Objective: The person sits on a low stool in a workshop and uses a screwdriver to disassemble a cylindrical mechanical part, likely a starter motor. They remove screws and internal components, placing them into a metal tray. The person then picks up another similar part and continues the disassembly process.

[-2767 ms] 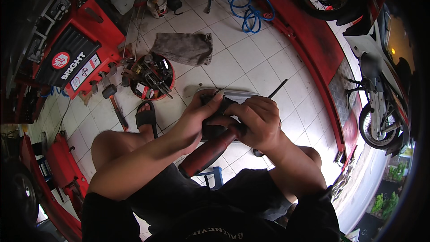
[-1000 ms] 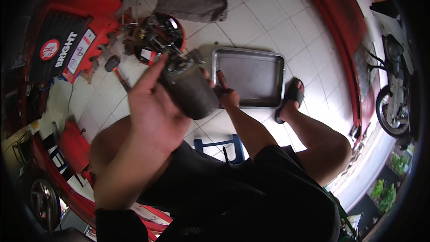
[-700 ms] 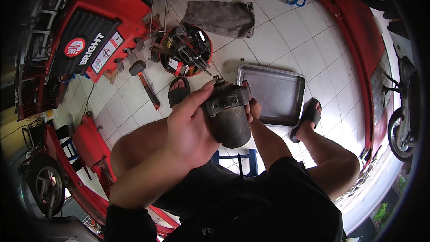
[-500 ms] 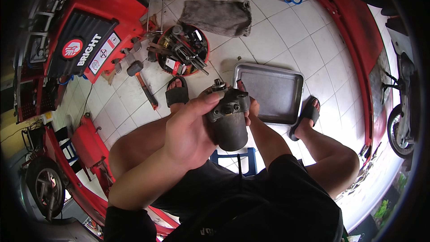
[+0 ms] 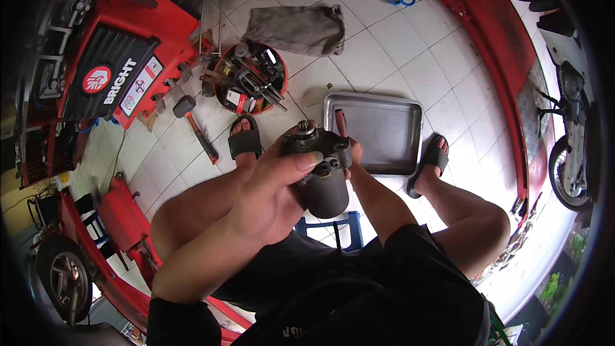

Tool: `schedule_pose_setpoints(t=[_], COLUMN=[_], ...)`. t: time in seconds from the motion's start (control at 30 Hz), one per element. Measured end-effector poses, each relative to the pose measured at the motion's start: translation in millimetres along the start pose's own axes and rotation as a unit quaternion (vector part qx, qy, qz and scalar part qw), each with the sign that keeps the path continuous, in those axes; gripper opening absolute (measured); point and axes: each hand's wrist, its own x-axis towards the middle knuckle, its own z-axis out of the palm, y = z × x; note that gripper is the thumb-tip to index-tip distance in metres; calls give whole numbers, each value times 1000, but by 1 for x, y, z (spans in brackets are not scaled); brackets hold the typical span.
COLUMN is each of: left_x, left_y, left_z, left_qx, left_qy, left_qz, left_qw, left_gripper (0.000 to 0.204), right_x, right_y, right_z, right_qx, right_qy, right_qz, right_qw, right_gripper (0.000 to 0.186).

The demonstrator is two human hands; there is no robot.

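Near-left of the tray (image 5: pixel 387 133), left hand (image 5: pixel 264 197) grip clamped round dark cylindrical part (image 5: pixel 327 195), toothed end (image 5: pixel 305 130) up, likely for visibility; right hand (image 5: pixel 356 154) grip, half-hidden, closed on red-handled tool (image 5: pixel 341 123).

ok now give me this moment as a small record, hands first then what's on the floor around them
left hand: wrapped round a dark cylindrical metal part, thumb across its upper section
part's visible end: toothed shaft, pointing away from the person
right hand: partly hidden behind the part, gripping a red-handled tool
tray: shallow, metal, on the tiles between the feet
tub: red-rimmed, filled with tools
hammer: on the floor, near the left foot
cloth: grey, beyond the tub
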Motion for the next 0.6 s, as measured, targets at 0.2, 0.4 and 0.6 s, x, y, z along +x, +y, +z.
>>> schedule_pose_setpoints(t=[0.2, 0.4, 0.6], left_x=[-7, -13, -16], left_y=[-4, -14, -21], left_z=[9, 11, 13], left_qx=[36, 0, -22], left_qy=[-37, -62, -109], left_qz=[5, 19, 8], left_qw=[999, 998, 994], left_gripper=[62, 49, 56], right_x=[13, 17, -48], right_y=[-32, -103, -191], right_z=[-45, -147, -278], right_qx=[146, 310, 339], right_qy=[-16, -116, -191], right_qz=[-47, 22, -70], right_qw=[988, 943, 919], right_gripper=[27, 16, 19])
